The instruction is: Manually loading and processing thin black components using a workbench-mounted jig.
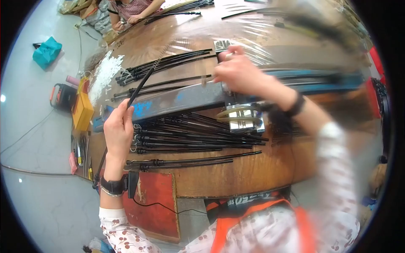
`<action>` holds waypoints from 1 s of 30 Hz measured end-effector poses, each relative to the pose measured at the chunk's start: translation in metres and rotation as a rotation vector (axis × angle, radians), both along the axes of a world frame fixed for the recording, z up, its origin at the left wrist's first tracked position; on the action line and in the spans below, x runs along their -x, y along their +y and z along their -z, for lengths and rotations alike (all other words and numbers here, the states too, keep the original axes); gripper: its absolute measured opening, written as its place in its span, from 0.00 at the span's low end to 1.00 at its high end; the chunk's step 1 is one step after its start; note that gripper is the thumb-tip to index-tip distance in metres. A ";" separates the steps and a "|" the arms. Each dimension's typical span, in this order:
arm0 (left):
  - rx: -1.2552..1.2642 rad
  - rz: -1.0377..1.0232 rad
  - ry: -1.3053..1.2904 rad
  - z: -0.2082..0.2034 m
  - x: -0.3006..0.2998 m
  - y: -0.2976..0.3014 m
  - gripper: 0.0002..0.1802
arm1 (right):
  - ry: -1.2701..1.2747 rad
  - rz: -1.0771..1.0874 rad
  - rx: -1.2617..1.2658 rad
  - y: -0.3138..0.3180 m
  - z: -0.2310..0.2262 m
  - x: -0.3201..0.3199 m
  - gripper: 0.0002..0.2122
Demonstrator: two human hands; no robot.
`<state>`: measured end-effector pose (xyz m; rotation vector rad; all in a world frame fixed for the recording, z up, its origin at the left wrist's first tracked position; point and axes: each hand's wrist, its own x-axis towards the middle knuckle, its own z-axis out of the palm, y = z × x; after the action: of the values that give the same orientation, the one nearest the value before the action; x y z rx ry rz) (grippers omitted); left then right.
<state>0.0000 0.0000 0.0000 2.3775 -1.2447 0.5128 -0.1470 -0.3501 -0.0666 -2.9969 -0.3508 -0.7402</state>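
My left hand [118, 130] is closed around a thin black rod [141, 86], held tilted with its upper end pointing away to the right. A coiled spring [157, 63] shows at that end, and the rod's lower part runs down beside my left wrist. My right hand [241, 72] is raised over the right part of a grey metal beam [181, 102], fingers curled together. Whatever is between those fingers is too small and blurred to name. Under it, on the near side of the beam, stands a small metal fixture [245, 118] with a yellowish hose looped across it.
Several black rods [190, 137] lie near the beam, and more [168, 63] lie beyond it. A pile of small white pieces [105, 69] sits at the table's left, near a yellow box [83, 110]. Across the table, a person's hands [134, 19] handle rods.
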 end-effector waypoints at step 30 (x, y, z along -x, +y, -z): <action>-0.252 0.417 0.223 0.085 0.030 -0.191 0.09 | -0.152 0.584 0.023 -0.200 0.052 0.244 0.02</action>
<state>-0.0300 -0.1909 -0.0848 2.1943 -1.7164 -0.0403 -0.3911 -0.5499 -0.1187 -3.0804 0.5445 -0.9989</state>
